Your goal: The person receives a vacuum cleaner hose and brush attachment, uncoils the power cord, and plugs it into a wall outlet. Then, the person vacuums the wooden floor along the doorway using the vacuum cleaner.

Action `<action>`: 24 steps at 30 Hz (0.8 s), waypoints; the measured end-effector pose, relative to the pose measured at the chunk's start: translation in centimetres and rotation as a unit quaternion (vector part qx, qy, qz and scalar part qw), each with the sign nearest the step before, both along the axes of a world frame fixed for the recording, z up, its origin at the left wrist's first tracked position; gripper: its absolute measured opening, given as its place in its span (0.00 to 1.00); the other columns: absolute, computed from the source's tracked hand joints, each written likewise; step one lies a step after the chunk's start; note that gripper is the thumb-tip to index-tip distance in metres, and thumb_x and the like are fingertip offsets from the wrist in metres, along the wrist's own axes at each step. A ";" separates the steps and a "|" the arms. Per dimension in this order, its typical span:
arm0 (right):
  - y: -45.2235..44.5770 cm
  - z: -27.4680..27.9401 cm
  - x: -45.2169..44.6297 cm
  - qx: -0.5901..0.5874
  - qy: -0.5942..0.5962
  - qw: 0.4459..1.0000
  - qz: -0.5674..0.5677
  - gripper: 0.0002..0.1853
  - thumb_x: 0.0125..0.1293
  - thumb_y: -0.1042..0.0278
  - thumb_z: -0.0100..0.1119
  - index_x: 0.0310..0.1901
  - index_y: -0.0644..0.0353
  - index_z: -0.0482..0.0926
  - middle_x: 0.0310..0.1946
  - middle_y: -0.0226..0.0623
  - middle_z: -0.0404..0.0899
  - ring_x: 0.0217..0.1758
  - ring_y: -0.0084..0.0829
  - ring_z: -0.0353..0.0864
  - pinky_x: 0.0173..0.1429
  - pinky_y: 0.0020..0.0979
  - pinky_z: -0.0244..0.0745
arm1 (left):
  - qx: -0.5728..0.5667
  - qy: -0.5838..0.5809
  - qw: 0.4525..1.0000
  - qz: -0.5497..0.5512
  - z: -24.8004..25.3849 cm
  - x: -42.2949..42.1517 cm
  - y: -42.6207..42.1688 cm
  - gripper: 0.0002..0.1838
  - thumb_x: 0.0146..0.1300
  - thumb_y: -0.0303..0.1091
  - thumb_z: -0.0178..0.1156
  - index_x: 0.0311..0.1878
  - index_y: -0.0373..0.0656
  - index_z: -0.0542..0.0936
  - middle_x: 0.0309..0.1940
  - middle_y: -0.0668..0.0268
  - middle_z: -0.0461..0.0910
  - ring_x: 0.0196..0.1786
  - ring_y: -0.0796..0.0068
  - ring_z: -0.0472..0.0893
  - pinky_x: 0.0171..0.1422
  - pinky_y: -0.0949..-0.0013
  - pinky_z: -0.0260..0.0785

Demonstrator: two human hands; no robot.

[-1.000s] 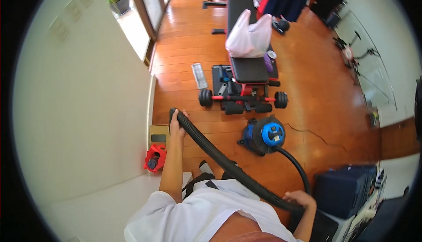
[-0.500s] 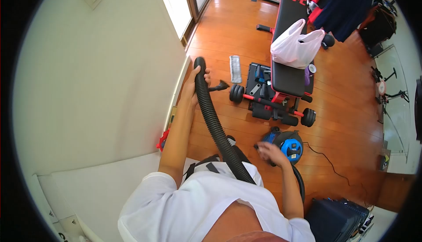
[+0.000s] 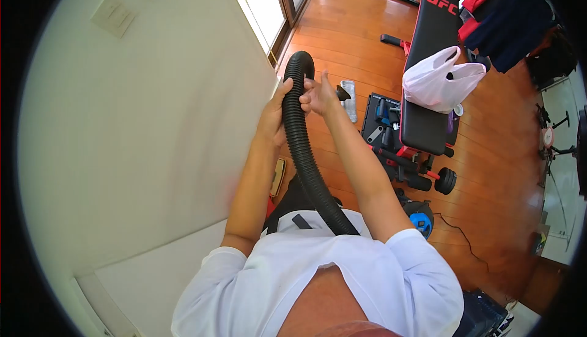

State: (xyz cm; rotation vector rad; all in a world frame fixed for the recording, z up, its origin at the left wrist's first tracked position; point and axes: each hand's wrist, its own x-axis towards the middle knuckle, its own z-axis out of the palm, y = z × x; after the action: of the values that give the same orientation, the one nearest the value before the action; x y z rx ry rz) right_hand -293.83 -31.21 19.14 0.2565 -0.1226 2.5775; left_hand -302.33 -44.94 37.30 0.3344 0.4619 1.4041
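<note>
A thick black ribbed hose (image 3: 299, 147) runs from my waist up to a bend in front of me. My left hand (image 3: 274, 115) is wrapped round it just below the bend. On the hose's right side, close to the bend, my right hand (image 3: 319, 94) has its fingers curled against it; what those fingers grip is partly hidden. A dark nozzle end (image 3: 343, 93) shows just beyond my right wrist. The blue and black vacuum cleaner (image 3: 420, 219) is partly hidden behind my right arm.
The wall (image 3: 147, 129) rises close on my left. Ahead to the right are a black bench (image 3: 423, 130) bearing a white plastic bag (image 3: 441, 83), an open tool case (image 3: 378, 120) and dumbbell weights (image 3: 446, 181). A cable (image 3: 458, 233) crosses the floor.
My right hand has moved from low on the right up to the hose near my left hand. The hose's upper part now bends over. The view has turned left, shifting the bench rightward.
</note>
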 end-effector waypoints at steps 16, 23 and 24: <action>18.9 7.6 -1.5 -0.042 -0.259 0.965 -0.027 0.17 0.64 0.64 0.55 0.47 0.68 0.65 0.32 0.39 0.71 0.27 0.22 0.71 0.27 0.20 0.73 | -0.175 0.045 0.960 -0.212 -13.7 -10.0 20.8 0.38 0.68 0.62 0.39 0.69 0.40 0.53 0.61 0.51 0.64 0.64 0.58 0.67 0.66 0.55 0.62; 20.2 11.4 0.5 0.106 -0.339 0.931 -0.081 0.29 0.57 0.58 0.63 0.54 0.63 0.62 0.31 0.39 0.70 0.19 0.24 0.71 0.18 0.22 0.70 | -0.247 -0.188 0.950 -0.010 -21.3 -12.1 39.7 0.49 0.61 0.72 0.36 0.65 0.30 0.54 0.58 0.44 0.64 0.64 0.52 0.66 0.69 0.53 0.59; 20.2 12.3 0.8 0.085 -0.342 0.931 -0.100 0.31 0.56 0.60 0.64 0.56 0.63 0.60 0.31 0.39 0.69 0.19 0.25 0.72 0.19 0.23 0.71 | -0.237 -0.202 0.950 0.001 -22.3 -12.4 41.5 0.50 0.61 0.72 0.36 0.65 0.29 0.55 0.58 0.44 0.64 0.64 0.52 0.66 0.69 0.53 0.59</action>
State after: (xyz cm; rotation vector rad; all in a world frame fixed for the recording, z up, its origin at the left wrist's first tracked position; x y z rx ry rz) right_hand -292.99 -11.00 31.46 -0.5771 -0.5920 2.3395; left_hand -314.71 -3.48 15.04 -0.3401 0.4413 1.2738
